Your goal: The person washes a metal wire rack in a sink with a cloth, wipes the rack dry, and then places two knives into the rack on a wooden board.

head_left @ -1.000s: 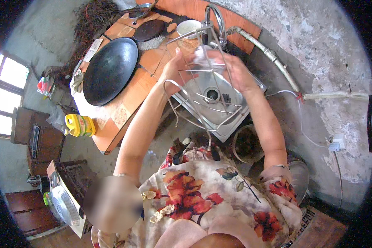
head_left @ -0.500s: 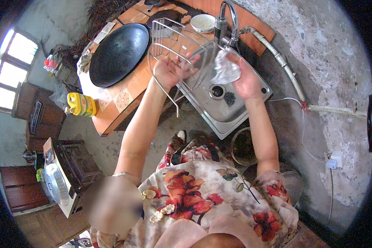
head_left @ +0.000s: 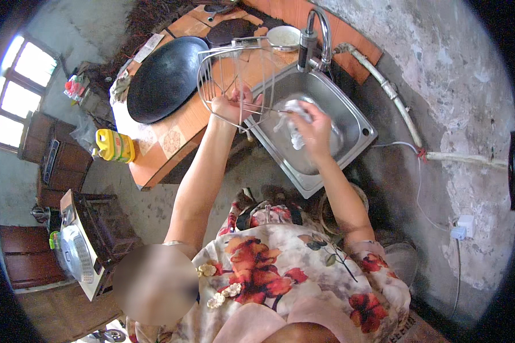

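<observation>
At the far left of your view a yellow oil jug (head_left: pixel 115 146) lies on the floor beside the corner of the wooden counter (head_left: pixel 171 140). Further along, a large black wok (head_left: pixel 165 77) rests on that counter, well apart from your hands.

Your left hand (head_left: pixel 232 107) comes next. It is clenched around the wires of a metal wire rack (head_left: pixel 234 71), gripping it near the lower edge. You hold the rack tilted up, so that it stands over the seam where the counter meets the steel sink (head_left: pixel 349 123); its far side reaches out above the counter and its near corner hangs over the sink's left rim.

Moving right, your right hand (head_left: pixel 310 128) is over the sink basin, fingers closed on a pale crumpled cloth (head_left: pixel 294 108). The cloth is pressed against the lower right wires of the rack, so the two hands meet the rack close together, the left one gripping, the right one touching it through the cloth. Part of the cloth trails down below your palm towards the basin.

Behind the sink, a curved metal tap (head_left: pixel 316 31) rises from the back edge, and just to its left a small white bowl (head_left: pixel 283 37) sits on the counter. To the right of the tap a pale hose (head_left: pixel 392 94) runs along the rough grey wall (head_left: pixel 458 86).
</observation>
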`<state>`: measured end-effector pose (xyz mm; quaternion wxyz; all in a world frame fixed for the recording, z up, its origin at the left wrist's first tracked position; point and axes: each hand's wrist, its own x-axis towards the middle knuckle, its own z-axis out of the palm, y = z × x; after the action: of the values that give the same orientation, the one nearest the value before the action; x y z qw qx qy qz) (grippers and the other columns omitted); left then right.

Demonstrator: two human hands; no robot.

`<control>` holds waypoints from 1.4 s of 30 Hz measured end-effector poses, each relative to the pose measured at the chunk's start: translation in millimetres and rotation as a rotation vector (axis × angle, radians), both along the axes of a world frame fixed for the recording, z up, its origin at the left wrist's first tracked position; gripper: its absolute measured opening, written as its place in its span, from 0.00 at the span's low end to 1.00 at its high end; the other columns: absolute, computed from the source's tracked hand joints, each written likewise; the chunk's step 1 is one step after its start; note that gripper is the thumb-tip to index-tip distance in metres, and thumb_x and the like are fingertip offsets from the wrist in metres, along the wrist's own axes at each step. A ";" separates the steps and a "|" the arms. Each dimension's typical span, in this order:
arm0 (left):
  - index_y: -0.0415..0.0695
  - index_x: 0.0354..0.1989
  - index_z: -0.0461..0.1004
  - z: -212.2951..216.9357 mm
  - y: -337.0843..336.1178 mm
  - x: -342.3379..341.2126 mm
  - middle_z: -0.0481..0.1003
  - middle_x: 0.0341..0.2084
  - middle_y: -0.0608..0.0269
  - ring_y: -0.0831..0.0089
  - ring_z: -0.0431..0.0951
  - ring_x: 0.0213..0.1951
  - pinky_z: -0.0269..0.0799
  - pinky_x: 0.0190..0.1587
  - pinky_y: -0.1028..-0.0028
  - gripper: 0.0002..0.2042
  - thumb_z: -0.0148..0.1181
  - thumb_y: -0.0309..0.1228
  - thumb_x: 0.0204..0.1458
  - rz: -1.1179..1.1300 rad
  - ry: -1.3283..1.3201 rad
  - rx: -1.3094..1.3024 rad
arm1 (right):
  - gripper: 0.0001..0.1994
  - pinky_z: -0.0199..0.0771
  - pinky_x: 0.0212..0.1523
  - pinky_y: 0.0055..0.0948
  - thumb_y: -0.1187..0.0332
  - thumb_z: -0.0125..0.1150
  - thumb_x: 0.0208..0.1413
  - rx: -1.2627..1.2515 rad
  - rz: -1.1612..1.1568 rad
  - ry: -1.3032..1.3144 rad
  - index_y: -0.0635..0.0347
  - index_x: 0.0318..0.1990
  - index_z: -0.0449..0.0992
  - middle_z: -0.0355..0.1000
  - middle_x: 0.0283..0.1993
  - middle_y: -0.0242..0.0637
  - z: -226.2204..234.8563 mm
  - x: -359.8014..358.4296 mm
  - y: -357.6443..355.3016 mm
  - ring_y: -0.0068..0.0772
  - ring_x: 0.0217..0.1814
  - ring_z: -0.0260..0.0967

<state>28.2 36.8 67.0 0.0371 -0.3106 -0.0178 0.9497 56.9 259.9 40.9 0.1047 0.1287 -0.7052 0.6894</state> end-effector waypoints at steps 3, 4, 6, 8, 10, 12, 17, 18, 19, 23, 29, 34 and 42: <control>0.46 0.27 0.58 5.9 -5.1 4.9 0.61 0.11 0.68 0.67 0.73 0.20 0.55 0.57 0.44 0.21 0.24 0.47 0.61 0.049 -0.024 -0.007 | 0.12 0.70 0.36 0.19 0.74 0.62 0.52 -0.266 -0.055 -0.126 0.67 0.43 0.75 0.74 0.36 0.32 28.8 -0.5 12.2 0.18 0.34 0.68; 0.46 0.27 0.58 4.1 -5.3 4.3 0.61 0.11 0.68 0.68 0.73 0.20 0.56 0.57 0.44 0.21 0.24 0.48 0.61 0.034 -0.030 -0.005 | 0.11 0.71 0.39 0.21 0.75 0.60 0.53 -0.342 -0.037 -0.128 0.67 0.44 0.75 0.74 0.38 0.33 35.8 0.0 12.6 0.20 0.36 0.69; 0.46 0.26 0.58 -1.4 -4.0 2.0 0.61 0.10 0.69 0.68 0.71 0.18 0.56 0.56 0.44 0.22 0.23 0.48 0.61 -0.005 -0.045 -0.002 | 0.11 0.70 0.43 0.22 0.76 0.59 0.53 -0.263 -0.064 0.085 0.68 0.44 0.74 0.74 0.42 0.36 41.8 -10.1 4.9 0.23 0.40 0.70; 0.47 0.26 0.59 -1.7 10.8 4.6 0.60 0.10 0.72 0.70 0.68 0.16 0.59 0.54 0.46 0.22 0.22 0.49 0.61 -0.020 -0.054 -0.116 | 0.12 0.67 0.51 0.28 0.77 0.57 0.54 -0.176 -0.080 0.255 0.68 0.46 0.74 0.72 0.48 0.42 57.5 -12.2 -7.0 0.32 0.50 0.68; 0.48 0.26 0.60 -1.5 18.5 8.4 0.59 0.10 0.73 0.72 0.66 0.16 0.61 0.52 0.47 0.22 0.23 0.48 0.60 -0.028 -0.070 -0.254 | 0.13 0.66 0.53 0.32 0.78 0.58 0.52 0.001 -0.142 0.465 0.66 0.46 0.74 0.71 0.44 0.44 73.2 -16.7 -28.6 0.37 0.49 0.68; 0.48 0.26 0.61 -21.5 13.6 0.6 0.56 0.10 0.74 0.75 0.64 0.15 0.66 0.46 0.48 0.20 0.27 0.46 0.61 -0.040 -0.034 -0.282 | 0.15 0.70 0.48 0.24 0.80 0.59 0.51 0.222 -0.215 0.636 0.67 0.48 0.73 0.71 0.43 0.43 83.1 -10.1 -51.5 0.33 0.49 0.68; 0.47 0.25 0.61 -14.2 5.0 -2.6 0.54 0.11 0.73 0.76 0.58 0.13 0.71 0.32 0.59 0.21 0.33 0.50 0.61 0.197 -0.142 -0.540 | 0.08 0.72 0.35 0.26 0.80 0.60 0.50 0.258 -0.031 0.524 0.64 0.38 0.78 0.72 0.33 0.40 47.6 -31.9 -52.2 0.35 0.33 0.71; 0.47 0.25 0.61 -14.0 -2.4 -1.2 0.54 0.11 0.72 0.76 0.58 0.13 0.72 0.29 0.63 0.22 0.33 0.51 0.61 0.264 -0.141 -0.594 | 0.08 0.71 0.33 0.27 0.79 0.60 0.49 0.306 0.042 0.522 0.62 0.38 0.78 0.71 0.30 0.40 43.6 -33.8 -47.3 0.36 0.31 0.71; 0.45 0.24 0.62 -12.1 -10.0 -0.1 0.57 0.11 0.70 0.76 0.58 0.12 0.67 0.21 0.74 0.25 0.33 0.54 0.61 0.339 -0.107 -0.651 | 0.09 0.70 0.31 0.29 0.77 0.61 0.48 0.354 0.119 0.524 0.60 0.39 0.78 0.71 0.27 0.40 40.5 -35.6 -41.7 0.36 0.29 0.71; 0.38 0.24 0.66 3.3 -42.2 15.9 0.67 0.14 0.61 0.75 0.64 0.15 0.66 0.22 0.80 0.28 0.38 0.53 0.61 0.481 -0.008 -1.092 | 0.08 0.70 0.27 0.26 0.73 0.60 0.52 0.389 0.314 0.179 0.61 0.39 0.78 0.73 0.25 0.35 42.0 -46.6 -8.0 0.25 0.25 0.70; 0.38 0.19 0.68 25.3 -69.8 58.6 0.64 0.10 0.66 0.79 0.62 0.13 0.58 0.18 0.77 0.29 0.36 0.50 0.63 0.620 -0.085 -1.574 | 0.09 0.69 0.36 0.20 0.71 0.52 0.60 -0.314 0.401 -0.061 0.64 0.46 0.71 0.73 0.41 0.35 82.2 -53.4 -34.0 0.19 0.36 0.68; 0.39 0.22 0.69 30.9 -70.0 100.1 0.66 0.11 0.57 0.67 0.68 0.16 0.61 0.22 0.67 0.20 0.43 0.40 0.62 0.482 -0.177 -2.201 | 0.05 0.68 0.41 0.31 0.75 0.53 0.56 0.111 0.325 0.606 0.64 0.39 0.70 0.69 0.37 0.39 116.5 -27.8 -106.1 0.37 0.37 0.68; 0.39 0.26 0.71 35.9 -99.0 144.7 0.74 0.22 0.45 0.46 0.75 0.30 0.67 0.32 0.55 0.10 0.55 0.35 0.49 0.066 -0.372 -2.537 | 0.09 0.67 0.46 0.39 0.78 0.55 0.46 0.144 0.583 0.816 0.63 0.37 0.70 0.64 0.38 0.44 113.6 45.6 -192.2 0.48 0.44 0.65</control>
<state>172.8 -62.1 102.9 -0.3099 -0.2552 0.8826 0.2445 102.5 67.8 154.5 0.1655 0.5860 -0.5873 0.5332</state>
